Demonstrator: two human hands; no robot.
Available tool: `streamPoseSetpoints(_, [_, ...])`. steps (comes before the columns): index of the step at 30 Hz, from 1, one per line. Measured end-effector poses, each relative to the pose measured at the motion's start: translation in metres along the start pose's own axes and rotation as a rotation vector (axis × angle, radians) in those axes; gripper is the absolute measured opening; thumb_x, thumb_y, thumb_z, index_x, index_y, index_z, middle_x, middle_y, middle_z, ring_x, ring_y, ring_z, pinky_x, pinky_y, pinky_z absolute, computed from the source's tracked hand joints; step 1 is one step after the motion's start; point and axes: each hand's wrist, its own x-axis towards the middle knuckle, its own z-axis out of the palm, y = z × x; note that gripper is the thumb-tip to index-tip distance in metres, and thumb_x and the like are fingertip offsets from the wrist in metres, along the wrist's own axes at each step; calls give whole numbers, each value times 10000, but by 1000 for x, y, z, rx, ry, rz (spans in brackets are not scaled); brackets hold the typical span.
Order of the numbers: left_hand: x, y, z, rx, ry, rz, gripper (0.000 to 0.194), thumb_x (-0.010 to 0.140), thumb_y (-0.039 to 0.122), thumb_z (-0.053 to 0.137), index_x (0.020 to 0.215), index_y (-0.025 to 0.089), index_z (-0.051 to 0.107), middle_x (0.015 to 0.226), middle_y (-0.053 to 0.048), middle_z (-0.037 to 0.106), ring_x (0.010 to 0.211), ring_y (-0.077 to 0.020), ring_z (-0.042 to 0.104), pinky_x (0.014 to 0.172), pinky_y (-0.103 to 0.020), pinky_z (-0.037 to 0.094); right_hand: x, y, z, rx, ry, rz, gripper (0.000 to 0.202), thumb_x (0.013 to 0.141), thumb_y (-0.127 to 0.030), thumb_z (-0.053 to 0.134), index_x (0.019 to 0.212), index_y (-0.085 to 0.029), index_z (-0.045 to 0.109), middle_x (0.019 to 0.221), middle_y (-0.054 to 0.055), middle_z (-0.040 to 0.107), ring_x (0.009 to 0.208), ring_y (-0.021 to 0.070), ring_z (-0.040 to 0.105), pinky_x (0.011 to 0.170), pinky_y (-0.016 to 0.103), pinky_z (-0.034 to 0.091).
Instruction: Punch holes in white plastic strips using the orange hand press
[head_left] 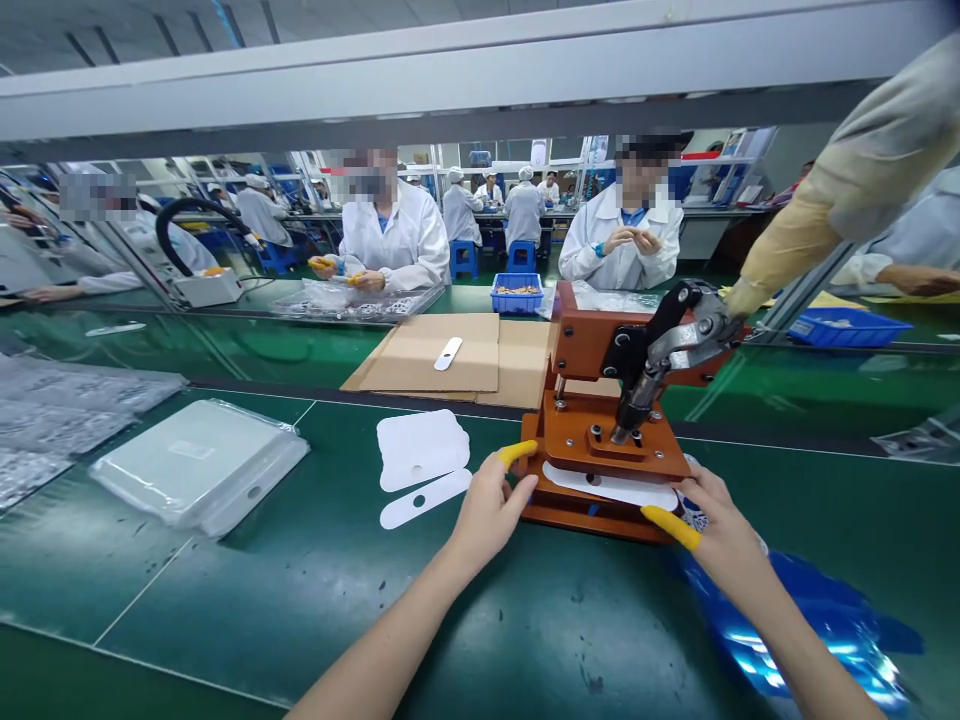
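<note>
White sheet piece (pixel 611 488) lies seated in the slot of the orange hand press (pixel 600 440), lever (pixel 675 345) up, so not yet pressed. Left hand (pixel 487 510) and right hand (pixel 716 525), yellow finger cots on, pinch its two ends. Two white pieces (pixel 420 465) lie beside the press on the green counter (pixel 315 590).

Your left hand (pixel 487 505) and right hand (pixel 720 525) are ungloved; each carries one yellow rubber finger cot on a finger. Forearms are bare, no sleeves visible.
</note>
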Motion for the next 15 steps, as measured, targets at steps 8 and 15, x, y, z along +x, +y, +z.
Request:
streamPoseSetpoints(8, [2, -17, 15, -83, 2, 59, 406, 898, 368, 502, 1286, 248, 495, 1016, -54, 616, 863, -185, 591, 743, -319, 512, 20, -12, 5, 59, -43, -4, 432, 746, -600, 595, 978, -243, 671, 1227, 105, 541, 1148, 309, 506, 959, 447, 440])
streamPoseSetpoints(15, [0, -18, 18, -19, -44, 265, 315, 960, 308, 377, 1228, 239, 528, 1344, -74, 475, 1244, -217, 452, 1059, -404, 385, 24, -17, -1, 125, -194, 176, 515, 752, -585, 598, 1103, -208, 609, 1273, 129, 521, 1105, 314, 534, 885, 454, 488])
